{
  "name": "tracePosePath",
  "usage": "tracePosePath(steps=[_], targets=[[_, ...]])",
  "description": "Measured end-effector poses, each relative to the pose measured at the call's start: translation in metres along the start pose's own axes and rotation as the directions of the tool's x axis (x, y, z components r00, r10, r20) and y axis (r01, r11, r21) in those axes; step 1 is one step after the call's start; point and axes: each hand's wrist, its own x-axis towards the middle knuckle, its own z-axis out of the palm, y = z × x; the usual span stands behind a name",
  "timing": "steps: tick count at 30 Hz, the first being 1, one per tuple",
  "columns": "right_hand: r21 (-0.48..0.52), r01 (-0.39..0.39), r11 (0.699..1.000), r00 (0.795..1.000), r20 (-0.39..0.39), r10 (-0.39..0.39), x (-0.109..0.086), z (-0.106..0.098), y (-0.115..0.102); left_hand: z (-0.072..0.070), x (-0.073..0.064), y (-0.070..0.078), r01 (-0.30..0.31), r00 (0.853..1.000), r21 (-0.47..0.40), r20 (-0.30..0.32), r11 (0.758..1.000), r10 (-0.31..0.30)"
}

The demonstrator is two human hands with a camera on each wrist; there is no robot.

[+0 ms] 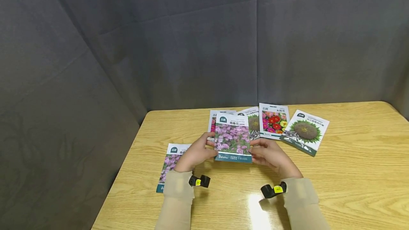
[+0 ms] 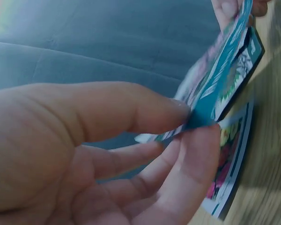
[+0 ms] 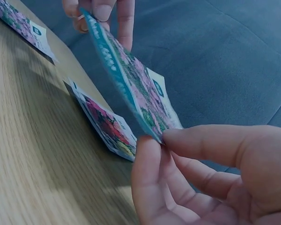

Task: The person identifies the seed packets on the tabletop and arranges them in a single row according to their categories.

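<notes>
Between both hands, raised off the table and tilted, is a seed packet with pink-purple flowers and a teal band along its bottom. My left hand pinches its left edge near the lower corner, thumb in front and fingers behind. On the opposite edge my right hand pinches it the same way; the right wrist view shows thumb and fingertips meeting at the packet's corner. A second packet with the same purple flowers lies on the table, partly hidden under my left forearm.
Behind the held packet lie a partly covered pink-flower packet and a sunflower packet. To their right are a packet with red and yellow flowers and another sunflower packet. A grey curtain rises behind the wooden table.
</notes>
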Motion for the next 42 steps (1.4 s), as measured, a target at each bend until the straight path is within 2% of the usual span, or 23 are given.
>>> tracePosePath(steps=[5,9,17,21,26,34,42], targets=[[-0.029,0.016,0.999,0.999,0.032,-0.015,-0.001,0.002,-0.002,-0.006,-0.001,-0.005,-0.02,0.999,-0.004,-0.026,1.0,0.019],[-0.048,0.042,0.998,0.994,0.101,-0.037,0.0,0.006,-0.003,-0.01,-0.003,-0.006,-0.01,0.998,0.0,-0.06,1.0,0.01],[-0.09,0.007,0.996,0.995,0.102,0.003,0.0,0.02,-0.003,-0.013,-0.007,-0.006,0.019,0.994,0.112,-0.109,0.994,-0.007],[-0.132,-0.027,0.991,0.991,0.127,0.043,0.0,0.027,-0.003,-0.017,-0.009,-0.011,0.057,0.996,0.137,-0.078,0.989,-0.047],[-0.158,-0.052,0.986,0.984,0.16,0.077,0.0,0.033,-0.001,-0.025,-0.009,-0.019,0.127,0.992,0.105,-0.009,0.986,-0.127],[-0.206,-0.04,0.978,0.975,0.206,0.083,0.001,0.041,0.005,-0.038,-0.011,-0.034,0.125,0.986,0.121,0.094,0.985,-0.137],[-0.207,-0.05,0.977,0.975,0.203,0.093,0.003,0.059,0.011,-0.047,-0.015,-0.043,0.166,0.977,0.163,0.108,0.973,-0.184]])
